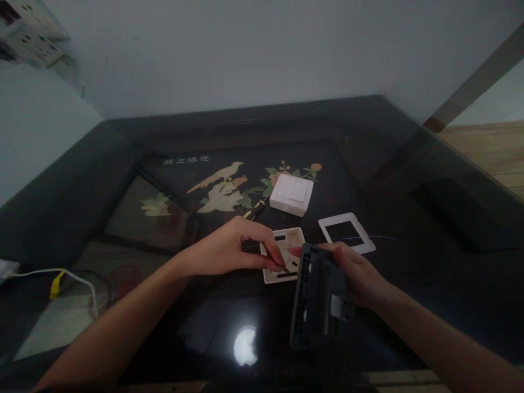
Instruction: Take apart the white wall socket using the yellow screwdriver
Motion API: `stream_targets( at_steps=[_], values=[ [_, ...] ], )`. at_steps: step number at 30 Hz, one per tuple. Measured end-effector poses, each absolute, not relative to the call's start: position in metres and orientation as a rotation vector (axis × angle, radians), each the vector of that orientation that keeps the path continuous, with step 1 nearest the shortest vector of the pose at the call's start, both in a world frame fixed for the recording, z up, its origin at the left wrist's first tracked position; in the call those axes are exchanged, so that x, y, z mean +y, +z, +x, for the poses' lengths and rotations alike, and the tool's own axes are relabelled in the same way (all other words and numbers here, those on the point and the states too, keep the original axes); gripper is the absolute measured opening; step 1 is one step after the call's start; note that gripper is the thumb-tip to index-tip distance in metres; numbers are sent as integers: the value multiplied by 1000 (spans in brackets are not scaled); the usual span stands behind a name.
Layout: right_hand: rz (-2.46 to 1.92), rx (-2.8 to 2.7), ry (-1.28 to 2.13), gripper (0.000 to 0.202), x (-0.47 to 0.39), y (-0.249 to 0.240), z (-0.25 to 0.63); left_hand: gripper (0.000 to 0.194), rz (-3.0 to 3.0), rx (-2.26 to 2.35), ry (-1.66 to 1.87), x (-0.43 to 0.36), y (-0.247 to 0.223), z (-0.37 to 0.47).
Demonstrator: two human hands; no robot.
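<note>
My left hand (241,248) is closed in a pinch over a white plastic switch back box (295,236). A small dark, thin piece shows at its fingertips, too small to name. My right hand (356,270) grips a dark grey plastic case (313,300), tilted up on edge, with a row of slots along one side and a lighter clip-like part. The case hides the right end of the back box. Behind the box lies a white wall switch (291,194), and to the right a white square frame (347,232). A black and yellow pen-like tool (254,210) lies beyond my left hand.
The glossy black table (204,338) has bird and flower pictures under its surface. At the left are a white cable (53,271) and a yellow tag (56,285). Power sockets (35,33) are at the upper left. A dark flat object (470,213) sits at the right.
</note>
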State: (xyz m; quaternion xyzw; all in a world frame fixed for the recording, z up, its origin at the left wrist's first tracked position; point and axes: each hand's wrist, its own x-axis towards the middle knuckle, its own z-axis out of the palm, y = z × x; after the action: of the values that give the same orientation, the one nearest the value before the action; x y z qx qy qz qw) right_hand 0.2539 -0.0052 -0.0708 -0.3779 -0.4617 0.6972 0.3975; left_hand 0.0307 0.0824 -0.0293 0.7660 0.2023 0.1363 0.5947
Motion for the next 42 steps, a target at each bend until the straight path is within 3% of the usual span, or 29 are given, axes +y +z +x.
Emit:
stream_targets(
  at_steps=[6,11,17,22,30,37,42],
  values=[
    [-1039,-975,1617,49,1,-78,254,10,1282,545,235,79,-34,34],
    [-1144,-852,1549,43,5,-85,254,7,1208,592,194,80,-36,33],
    [-1213,-811,1558,46,2,-81,251,31,1430,687,178,78,-41,36],
    [-1214,-869,1516,44,-1,-81,248,21,1494,649,149,74,-43,44],
    [-909,-775,1860,50,5,-85,251,30,1769,856,223,90,-38,34],
    [-853,-772,1816,32,9,-78,253,28,1868,919,258,100,-30,27],
    [-916,-711,1772,32,8,-81,251,28,1878,902,261,93,-30,30]
  ],
)
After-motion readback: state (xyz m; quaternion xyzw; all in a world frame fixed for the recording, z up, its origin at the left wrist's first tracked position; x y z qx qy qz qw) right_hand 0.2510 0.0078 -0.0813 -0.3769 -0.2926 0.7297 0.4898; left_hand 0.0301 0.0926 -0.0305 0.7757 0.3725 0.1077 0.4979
